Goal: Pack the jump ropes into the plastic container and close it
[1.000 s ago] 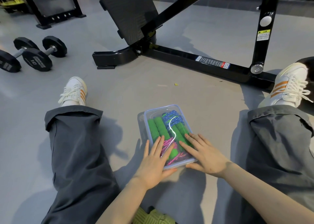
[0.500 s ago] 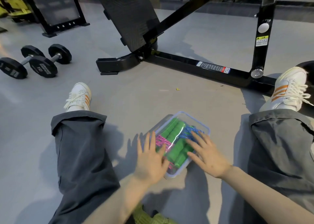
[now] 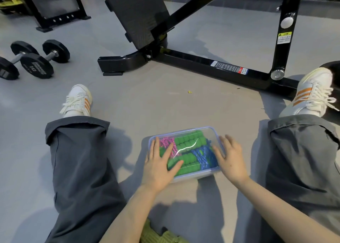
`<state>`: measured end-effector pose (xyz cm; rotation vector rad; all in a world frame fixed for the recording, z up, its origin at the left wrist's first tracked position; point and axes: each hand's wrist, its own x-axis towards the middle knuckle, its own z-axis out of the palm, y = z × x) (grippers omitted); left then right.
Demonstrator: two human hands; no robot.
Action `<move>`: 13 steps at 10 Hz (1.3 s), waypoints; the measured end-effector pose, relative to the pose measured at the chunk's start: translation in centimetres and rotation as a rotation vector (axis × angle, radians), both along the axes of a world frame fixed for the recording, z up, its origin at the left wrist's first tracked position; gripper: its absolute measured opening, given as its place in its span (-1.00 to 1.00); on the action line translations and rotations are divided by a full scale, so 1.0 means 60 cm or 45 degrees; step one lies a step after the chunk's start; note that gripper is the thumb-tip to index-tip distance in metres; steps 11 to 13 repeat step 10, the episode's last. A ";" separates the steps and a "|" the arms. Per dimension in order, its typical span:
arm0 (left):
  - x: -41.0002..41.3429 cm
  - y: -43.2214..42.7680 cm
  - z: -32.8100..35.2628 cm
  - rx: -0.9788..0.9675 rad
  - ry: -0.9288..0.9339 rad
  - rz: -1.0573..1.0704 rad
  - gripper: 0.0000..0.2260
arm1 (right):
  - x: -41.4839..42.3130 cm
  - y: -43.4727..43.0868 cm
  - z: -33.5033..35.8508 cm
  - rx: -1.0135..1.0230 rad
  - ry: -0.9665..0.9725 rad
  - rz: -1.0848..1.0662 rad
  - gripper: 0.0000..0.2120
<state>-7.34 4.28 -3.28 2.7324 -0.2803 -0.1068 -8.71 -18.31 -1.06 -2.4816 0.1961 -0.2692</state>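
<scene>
Upper left: dumbbells [image 3: 35, 59] on the grey floor. Lower centre, between the legs: left hand [image 3: 159, 166] flat, fingers straight, gripping nothing, on the lid [image 3: 207, 136] of the clear plastic container [image 3: 199, 174]. Inside: green-handled jump ropes [image 3: 187, 144], pink and blue cords. Right end: right hand [image 3: 231, 160], fingers straight and spread, against the wall. Upper right: black machine frame [image 3: 207, 66].

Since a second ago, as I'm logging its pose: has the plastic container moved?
Yes. The plastic container turned clockwise: its long side pointed toward the black machine base, now lies roughly along it.
</scene>
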 end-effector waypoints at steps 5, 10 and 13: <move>-0.001 -0.017 0.006 0.417 -0.105 -0.488 0.05 | 0.060 -0.002 0.024 -0.404 0.444 0.051 -0.45; 0.014 -0.028 0.030 0.634 -0.090 -0.490 0.01 | 0.048 0.008 0.019 -0.734 0.513 0.413 0.13; 0.014 -0.028 0.030 0.634 -0.090 -0.490 0.01 | 0.048 0.008 0.019 -0.734 0.513 0.413 0.13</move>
